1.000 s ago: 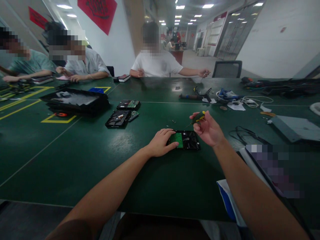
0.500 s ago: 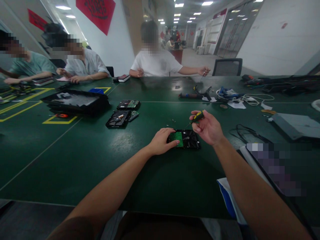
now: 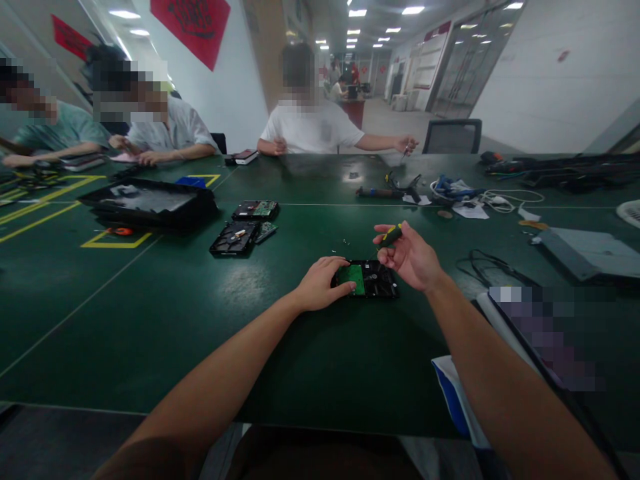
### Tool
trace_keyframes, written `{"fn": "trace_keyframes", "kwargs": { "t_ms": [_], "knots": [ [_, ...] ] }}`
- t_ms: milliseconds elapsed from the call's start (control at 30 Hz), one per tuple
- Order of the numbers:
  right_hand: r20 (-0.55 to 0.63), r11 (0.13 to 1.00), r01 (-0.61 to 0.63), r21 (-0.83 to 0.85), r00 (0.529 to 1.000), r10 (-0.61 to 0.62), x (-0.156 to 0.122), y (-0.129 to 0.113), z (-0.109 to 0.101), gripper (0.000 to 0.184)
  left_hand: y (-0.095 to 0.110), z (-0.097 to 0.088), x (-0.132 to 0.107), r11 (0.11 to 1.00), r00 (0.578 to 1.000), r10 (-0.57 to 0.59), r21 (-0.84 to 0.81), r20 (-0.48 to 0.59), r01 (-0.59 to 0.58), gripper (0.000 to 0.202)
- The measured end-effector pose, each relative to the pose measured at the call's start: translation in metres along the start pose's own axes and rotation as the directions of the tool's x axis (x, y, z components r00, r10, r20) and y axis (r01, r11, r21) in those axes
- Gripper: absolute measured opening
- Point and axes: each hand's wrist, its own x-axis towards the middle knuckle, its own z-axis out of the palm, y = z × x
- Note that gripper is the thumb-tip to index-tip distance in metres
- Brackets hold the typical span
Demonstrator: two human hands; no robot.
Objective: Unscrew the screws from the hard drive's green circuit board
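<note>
A black hard drive (image 3: pixel 377 280) with a green circuit board (image 3: pixel 356 275) lies on the green table (image 3: pixel 150 320) in front of me. My left hand (image 3: pixel 320 285) rests on its left end, fingers curled over the edge and pressing on the board. My right hand (image 3: pixel 411 257) hovers just above the drive's far right corner, closed round a small screwdriver (image 3: pixel 389 235) with a yellow and black handle, its tip pointing down and left toward the drive.
Two more opened drives (image 3: pixel 235 238) (image 3: pixel 256 210) and a black tray (image 3: pixel 150 202) lie to the far left. Loose screws (image 3: pixel 345 241) sit beyond my drive. Cables (image 3: pixel 493 267), tools (image 3: pixel 385 192) and a grey case (image 3: pixel 590 250) lie right. Three people sit across the table.
My right hand has turned the screwdriver in its fingers and come down slightly closer to the drive. The left hand has stayed on the drive.
</note>
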Motion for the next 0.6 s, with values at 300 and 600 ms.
{"fn": "trace_keyframes", "kwargs": {
  "t_ms": [300, 600],
  "knots": [
    [-0.127, 0.924, 0.259, -0.279, 0.944, -0.303, 0.005, 0.014, -0.004, 0.040, -0.002, 0.001, 0.000, 1.000, 1.000, -0.002, -0.014, -0.013, 0.002, 0.052],
    [-0.128, 0.940, 0.265, -0.215, 0.947, -0.296, 0.005, 0.015, 0.001, 0.049, 0.002, 0.000, 0.002, 0.996, 0.998, -0.062, -0.065, 0.013, 0.063, 0.051]
  ]
}}
